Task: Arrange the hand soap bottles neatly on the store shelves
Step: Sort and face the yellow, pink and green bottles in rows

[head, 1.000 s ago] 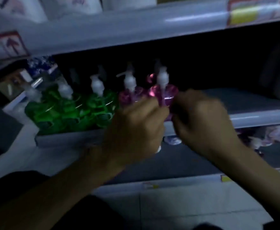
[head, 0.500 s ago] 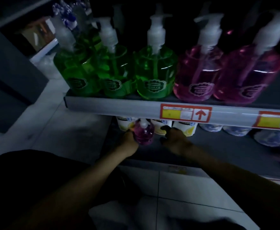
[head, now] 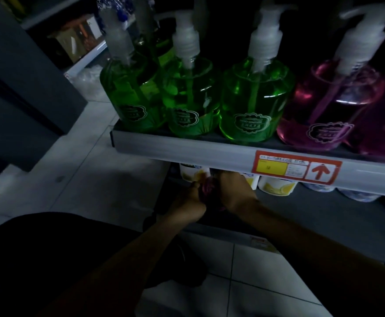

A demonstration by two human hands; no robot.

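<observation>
On the upper shelf (head: 187, 148) three green pump bottles (head: 253, 104) stand in a row at the front edge, with pink pump bottles (head: 328, 106) to their right. Below that shelf, my left hand (head: 190, 199) and my right hand (head: 232, 193) close from both sides on a small pink soap bottle (head: 207, 189). The bottle is mostly hidden between my fingers, and its pump top disappears under the shelf edge. It sits at the left end of the lower shelf (head: 324, 216).
White tubs with yellow lemon labels (head: 276, 186) line the lower shelf behind my hands, with more white containers (head: 358, 196) to the right. A red and yellow price tag (head: 296, 167) sits on the upper shelf rail. Pale floor tiles (head: 72, 179) lie to the left.
My hands dropped from the pink bottles on the upper shelf to the lower shelf. Both have closed more tightly around the small pink bottle, which has moved up toward the shelf edge.
</observation>
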